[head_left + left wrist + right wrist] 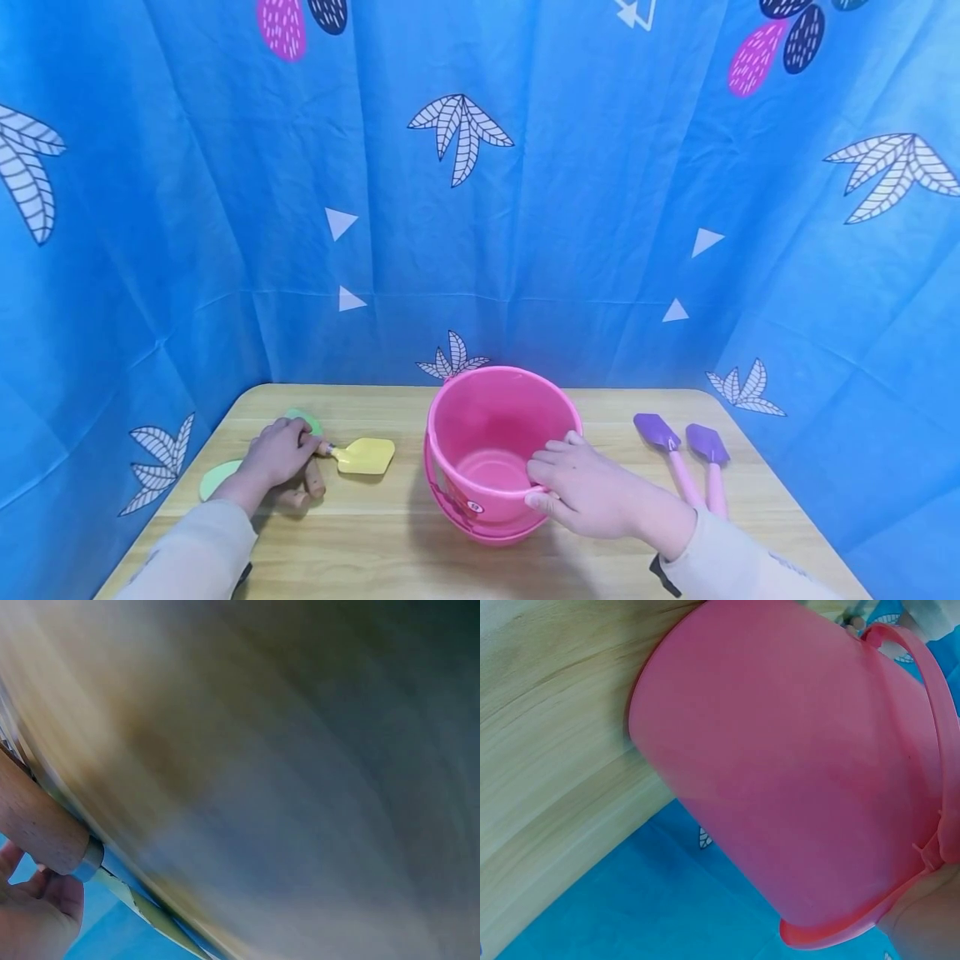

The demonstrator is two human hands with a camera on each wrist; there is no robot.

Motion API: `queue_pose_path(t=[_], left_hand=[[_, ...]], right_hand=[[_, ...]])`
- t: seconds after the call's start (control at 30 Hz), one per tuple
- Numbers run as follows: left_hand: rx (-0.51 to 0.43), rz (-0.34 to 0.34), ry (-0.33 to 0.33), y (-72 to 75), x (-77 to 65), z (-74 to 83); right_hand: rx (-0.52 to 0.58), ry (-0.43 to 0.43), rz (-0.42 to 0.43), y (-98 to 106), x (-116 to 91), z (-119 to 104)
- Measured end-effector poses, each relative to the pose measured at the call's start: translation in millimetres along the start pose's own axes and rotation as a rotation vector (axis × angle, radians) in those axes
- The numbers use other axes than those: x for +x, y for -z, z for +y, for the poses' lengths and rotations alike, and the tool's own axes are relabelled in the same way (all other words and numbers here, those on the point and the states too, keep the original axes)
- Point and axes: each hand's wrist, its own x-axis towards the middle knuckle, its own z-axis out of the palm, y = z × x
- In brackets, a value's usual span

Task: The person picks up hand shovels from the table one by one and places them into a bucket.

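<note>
A pink toy bucket [495,408] stands upright on the table, its handle hanging down at the front left. My right hand [581,492] grips the bucket's near right rim, fingers over the edge and thumb outside. In the right wrist view, the bucket's side [780,757] fills most of the picture. At the left, my left hand [281,454] holds the wooden handle of a yellow toy shovel [365,456]; the palm hides most of that handle. Two green shovels [220,479] lie around this hand. A wooden handle [41,817] shows close up in the left wrist view.
Two purple shovels [705,443] with pink handles lie to the right of the bucket. The wooden table [360,550] has rounded far corners. Blue patterned curtains [525,208] hang behind it and at both sides.
</note>
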Motion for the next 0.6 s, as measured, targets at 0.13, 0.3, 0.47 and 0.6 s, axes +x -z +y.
queue_pose_path(t=[0.13, 0.3, 0.47, 0.6], left_hand=[[0.004, 0.007, -0.013, -1.4, 1.2, -4.5], [0.004, -0.005, -0.028, 1.9, 0.3, -4.5], [-0.02, -0.011, -0.03, 6.1, 0.3, -3.9], [-0.036, -0.01, -0.027, 7.5, -0.3, -5.0]], right_hand=[[0.011, -0.012, -0.016, -1.0, 0.2, 0.5], [0.011, -0.01, -0.015, -1.6, -0.2, 0.3], [0.014, -0.01, -0.013, -0.7, -0.6, -0.2], [0.017, -0.014, -0.014, -0.1, -0.4, -0.5]])
